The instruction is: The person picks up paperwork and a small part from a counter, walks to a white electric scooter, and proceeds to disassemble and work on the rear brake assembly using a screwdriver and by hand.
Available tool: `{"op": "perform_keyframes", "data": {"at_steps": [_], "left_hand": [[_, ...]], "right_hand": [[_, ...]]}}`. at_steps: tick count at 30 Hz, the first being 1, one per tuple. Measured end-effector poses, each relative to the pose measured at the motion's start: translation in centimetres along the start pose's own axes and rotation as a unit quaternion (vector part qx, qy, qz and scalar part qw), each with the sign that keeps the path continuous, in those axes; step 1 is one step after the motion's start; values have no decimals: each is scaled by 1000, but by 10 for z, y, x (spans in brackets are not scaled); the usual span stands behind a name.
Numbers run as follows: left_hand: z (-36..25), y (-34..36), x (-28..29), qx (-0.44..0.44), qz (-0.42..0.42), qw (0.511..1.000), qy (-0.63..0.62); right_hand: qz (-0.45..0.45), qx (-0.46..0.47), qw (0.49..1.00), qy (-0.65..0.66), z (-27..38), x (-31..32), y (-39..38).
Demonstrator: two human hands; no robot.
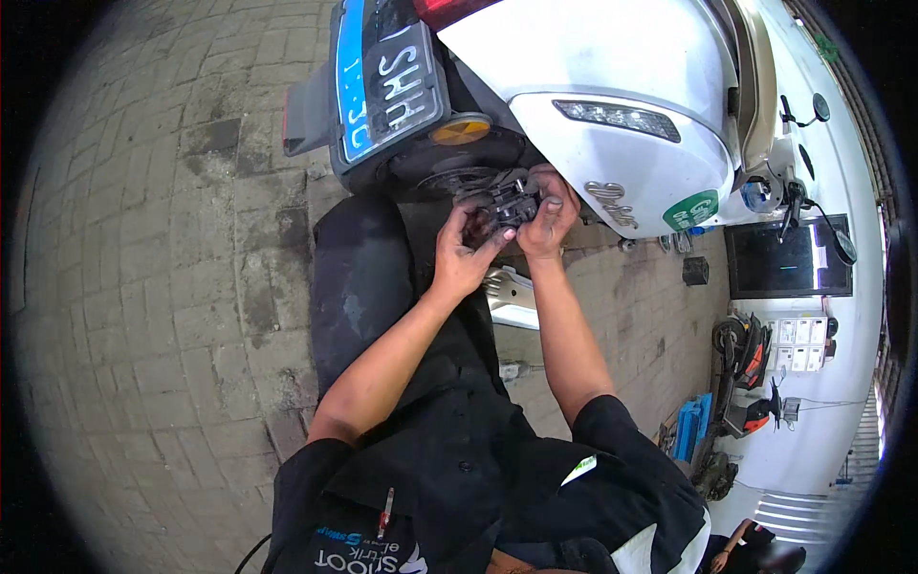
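Both hands hold a small, dark, grimy mechanical part [507, 201], which looks like a brake caliper, just below the rear wheel [440, 158] of a white scooter [612, 67]. My left hand [464, 251] grips it from the lower left, fingers curled round it and thumb along its underside. My right hand [547, 220] grips its right side, thumb pressed on its face. Both hands have dark smudges. The scooter's license plate [387, 86] hangs above, beside a round amber reflector [461, 131]. A silver-white panel [513, 304] lies behind my forearms, partly hidden by them.
My dark-clad knee [359, 277] is bent on the left over brick paving [172, 316]. At right are a dark box [695, 271], a wall-mounted screen [784, 256], another parked scooter [746, 411] and blue objects [688, 430]. Another person [765, 555] is at the bottom right edge.
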State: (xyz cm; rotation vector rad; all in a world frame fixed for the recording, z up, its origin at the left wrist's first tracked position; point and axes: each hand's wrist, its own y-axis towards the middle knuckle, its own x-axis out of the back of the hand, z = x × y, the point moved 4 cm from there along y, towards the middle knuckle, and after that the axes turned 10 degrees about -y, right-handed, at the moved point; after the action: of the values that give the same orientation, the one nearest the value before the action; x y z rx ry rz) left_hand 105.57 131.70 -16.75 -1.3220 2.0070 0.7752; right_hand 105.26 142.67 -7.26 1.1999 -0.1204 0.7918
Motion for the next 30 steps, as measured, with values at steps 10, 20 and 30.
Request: {"op": "perform_keyframes", "data": {"at_steps": [10, 20, 30], "left_hand": [[-7, 2, 0, -12, -21, 999, -27], [-6, 3, 4, 7, -23, 999, 25], [-9, 3, 1, 14, -19, 1000, 17]], "right_hand": [[1, 11, 1000, 7, 1, -5, 3], [-3, 18, 1000, 5, 6, -2, 8], [15, 8, 1000, 16, 4, 1, 6]]}}
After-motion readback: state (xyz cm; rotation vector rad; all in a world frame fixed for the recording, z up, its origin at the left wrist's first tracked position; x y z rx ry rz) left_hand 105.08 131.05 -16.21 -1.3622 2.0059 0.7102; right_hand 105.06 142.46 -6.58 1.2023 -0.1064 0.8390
